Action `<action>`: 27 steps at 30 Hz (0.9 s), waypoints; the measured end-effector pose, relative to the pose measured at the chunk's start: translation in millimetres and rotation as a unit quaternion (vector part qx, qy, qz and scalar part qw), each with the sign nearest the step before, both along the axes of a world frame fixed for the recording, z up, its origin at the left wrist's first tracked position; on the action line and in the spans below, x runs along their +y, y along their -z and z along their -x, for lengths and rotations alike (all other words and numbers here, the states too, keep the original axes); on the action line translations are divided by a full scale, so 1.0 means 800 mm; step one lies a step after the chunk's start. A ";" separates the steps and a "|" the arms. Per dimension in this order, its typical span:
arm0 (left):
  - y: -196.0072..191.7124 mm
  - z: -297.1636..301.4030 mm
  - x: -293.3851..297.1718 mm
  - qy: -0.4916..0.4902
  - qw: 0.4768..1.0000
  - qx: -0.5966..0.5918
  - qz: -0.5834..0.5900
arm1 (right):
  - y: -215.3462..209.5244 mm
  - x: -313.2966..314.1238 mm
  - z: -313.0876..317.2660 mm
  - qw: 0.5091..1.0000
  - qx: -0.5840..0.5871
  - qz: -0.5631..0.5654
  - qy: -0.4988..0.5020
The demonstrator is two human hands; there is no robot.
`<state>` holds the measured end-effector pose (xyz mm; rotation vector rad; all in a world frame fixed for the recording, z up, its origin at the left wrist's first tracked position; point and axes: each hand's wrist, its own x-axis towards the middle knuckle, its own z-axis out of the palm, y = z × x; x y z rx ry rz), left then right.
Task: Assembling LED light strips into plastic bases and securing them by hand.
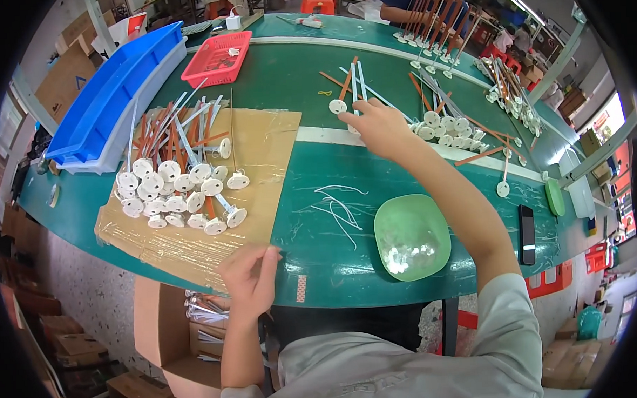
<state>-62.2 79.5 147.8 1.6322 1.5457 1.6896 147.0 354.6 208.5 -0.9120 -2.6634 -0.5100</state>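
Observation:
My right hand (383, 129) reaches out over the green table. Its fingers are stretched and slightly apart, touching or just above a white round disc (338, 106) with brown and silvery strips (356, 78) around it. A second disc lies partly hidden under that hand. My left hand (250, 277) is closed near the table's front edge, thumb and fingertips pressed together; anything between them is too small to make out. Beside it on a cardboard sheet (268, 166) lies a pile of white discs (169, 170) with brown and silvery strips. Thin white ties (340, 211) lie between my hands.
A green bowl (412, 238) sits inside my right forearm, a black phone (527, 234) outside it. Another pile of discs (448, 128) lies to the right. A red basket (219, 58) and blue tray (115, 101) stand far left. Below the edge is an open carton (161, 320). A person works opposite.

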 end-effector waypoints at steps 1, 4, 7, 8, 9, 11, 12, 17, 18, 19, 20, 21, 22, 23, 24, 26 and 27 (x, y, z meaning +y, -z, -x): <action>0.004 0.000 0.005 -0.001 1.000 -0.017 0.010 | 0.010 0.018 -0.001 1.000 -0.005 0.008 0.006; 0.008 -0.003 0.003 -0.011 0.999 -0.037 0.019 | 0.016 0.040 -0.005 0.992 -0.044 0.081 0.086; 0.011 -0.007 0.002 -0.025 0.999 -0.038 0.012 | 0.011 0.016 -0.031 0.990 0.102 0.090 0.032; 0.014 -0.008 0.001 -0.030 0.999 -0.038 0.004 | 0.010 0.004 -0.042 0.990 0.103 0.094 0.035; 0.019 -0.005 0.001 -0.016 0.999 -0.027 0.025 | -0.001 -0.018 -0.050 0.981 0.157 0.114 0.015; 0.015 -0.023 0.005 -0.032 0.997 -0.072 0.019 | -0.015 -0.072 -0.069 0.948 0.276 0.155 -0.041; 0.013 -0.037 0.004 -0.053 0.992 -0.117 0.011 | -0.021 -0.109 -0.079 0.936 0.304 0.169 -0.052; -0.021 -0.131 -0.041 0.218 0.908 -0.347 0.082 | -0.033 -0.296 -0.130 0.927 0.321 0.153 -0.118; -0.024 -0.151 -0.050 0.280 0.866 -0.407 0.074 | -0.038 -0.323 -0.137 0.927 0.308 0.166 -0.134; -0.025 -0.165 -0.058 0.338 0.817 -0.463 0.064 | -0.033 -0.345 -0.142 0.916 0.332 0.176 -0.141; -0.021 -0.167 -0.068 0.381 0.818 -0.422 0.085 | -0.027 -0.361 -0.148 0.904 0.355 0.185 -0.150; -0.022 -0.167 -0.074 0.416 0.821 -0.380 0.096 | -0.020 -0.371 -0.154 0.902 0.358 0.192 -0.142; -0.024 -0.170 -0.078 0.448 0.821 -0.337 0.106 | -0.010 -0.378 -0.159 0.897 0.376 0.168 -0.161; -0.025 -0.175 -0.081 0.445 0.821 -0.339 0.114 | -0.002 -0.385 -0.165 0.890 0.394 0.143 -0.182; -0.025 -0.177 -0.083 0.454 0.813 -0.339 0.137 | 0.004 -0.390 -0.169 0.886 0.399 0.148 -0.181; -0.024 -0.181 -0.091 0.456 0.807 -0.337 0.164 | 0.014 -0.398 -0.174 0.885 0.410 0.121 -0.185; -0.020 -0.185 -0.092 0.468 0.789 -0.359 0.170 | 0.019 -0.400 -0.174 0.875 0.432 0.111 -0.186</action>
